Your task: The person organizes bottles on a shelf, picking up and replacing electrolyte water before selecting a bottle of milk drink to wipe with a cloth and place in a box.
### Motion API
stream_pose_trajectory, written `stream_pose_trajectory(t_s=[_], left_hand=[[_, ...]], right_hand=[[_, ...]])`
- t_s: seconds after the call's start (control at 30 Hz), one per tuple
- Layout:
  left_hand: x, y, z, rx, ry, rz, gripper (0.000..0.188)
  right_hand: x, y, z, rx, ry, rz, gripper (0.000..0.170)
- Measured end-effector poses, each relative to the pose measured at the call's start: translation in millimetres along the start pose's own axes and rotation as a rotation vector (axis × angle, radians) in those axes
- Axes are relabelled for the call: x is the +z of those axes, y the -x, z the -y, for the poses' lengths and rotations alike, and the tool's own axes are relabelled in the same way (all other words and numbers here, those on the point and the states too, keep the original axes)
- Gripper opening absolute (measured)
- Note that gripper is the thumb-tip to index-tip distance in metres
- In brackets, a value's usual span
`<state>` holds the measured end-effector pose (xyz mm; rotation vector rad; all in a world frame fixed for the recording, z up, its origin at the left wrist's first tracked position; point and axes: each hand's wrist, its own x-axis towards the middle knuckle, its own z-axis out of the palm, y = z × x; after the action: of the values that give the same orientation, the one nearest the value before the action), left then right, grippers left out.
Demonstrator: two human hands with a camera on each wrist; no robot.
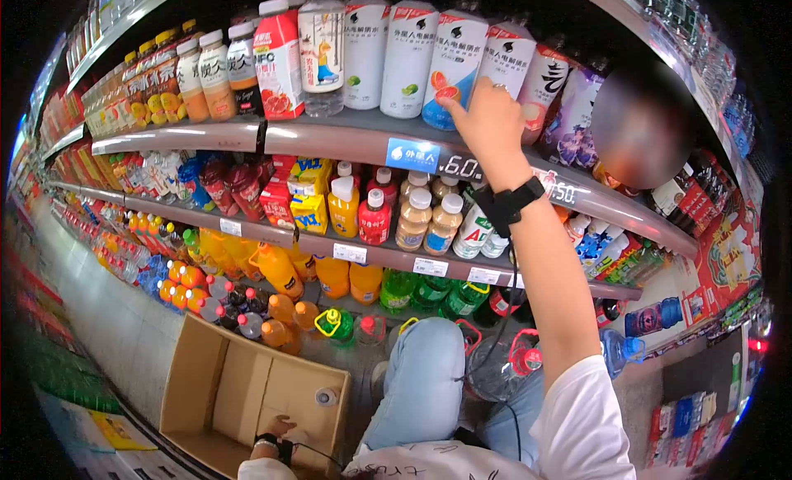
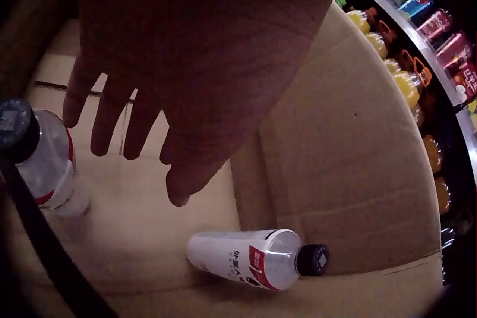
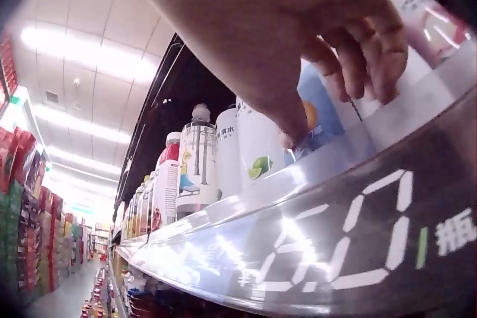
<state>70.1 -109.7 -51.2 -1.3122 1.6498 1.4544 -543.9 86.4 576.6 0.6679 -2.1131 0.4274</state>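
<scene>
At the upper shelf, my right hand [image 1: 495, 124] reaches up to the row of drink bottles. Its thumb overlaps a bottle with a blue grapefruit label [image 1: 454, 72], while the other fingers lie near the white bottle [image 1: 507, 55] to its right. In the right wrist view, thumb and fingers are spread apart in front of these labels. Down inside the cardboard box [image 1: 186, 373], my left hand [image 2: 201, 57] hangs with fingers extended and holds nothing. Below it a white-labelled bottle [image 2: 238, 258] with a black cap lies on its side, and another black-capped bottle [image 2: 56, 154] is at the left.
A curved shelf edge [image 1: 330, 140] with price displays runs below the top row. Smaller bottles and boxes fill the middle shelf, with large orange bottles [image 1: 280, 270] lower down. Clear large bottles [image 1: 495, 377] stand by my knees. A cable [image 1: 499, 340] hangs from my right wrist.
</scene>
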Motion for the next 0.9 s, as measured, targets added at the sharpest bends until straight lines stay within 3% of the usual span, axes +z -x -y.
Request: stream_pose_trajectory(t_s=[0.13, 0.27, 0.37, 0.47, 0.53, 0.57, 0.67, 0.77, 0.9], left_hand=[[1, 1, 24, 0.101, 0.142, 0.016, 0.069], [-1, -7, 45, 0.314, 0.396, 0.008, 0.064], [0, 8, 48, 0.352, 0.535, -0.094, 0.06], [-10, 96, -31, 0.196, 0.093, -0.346, 0.048], [-9, 124, -44, 0.202, 0.151, -0.352, 0.046], [-5, 130, -47, 0.211, 0.167, -0.354, 0.044], [13, 125, -54, 0.24, 0.062, -0.362, 0.048], [37, 120, -79, 0.294, -0.066, -0.404, 0.05], [64, 85, -116, 0.537, -0.116, -0.417, 0.054]], right_hand=[[6, 0, -10, -0.064, 0.002, 0.007, 0.052], [2, 19, -13, -0.186, -0.016, 0.002, 0.041], [-23, 80, 38, -0.193, -0.38, 0.119, 0.028], [-36, 155, 91, -0.205, -0.698, 0.336, 0.017], [-33, 209, 124, -0.211, -0.936, 0.582, 0.015], [-27, 236, 138, -0.262, -0.973, 0.617, 0.014], [-22, 301, 175, -0.187, -1.116, 0.972, 0.013], [-20, 347, 186, -0.21, -1.164, 1.004, 0.012], [-26, 361, 176, -0.109, -1.144, 1.081, 0.012]])
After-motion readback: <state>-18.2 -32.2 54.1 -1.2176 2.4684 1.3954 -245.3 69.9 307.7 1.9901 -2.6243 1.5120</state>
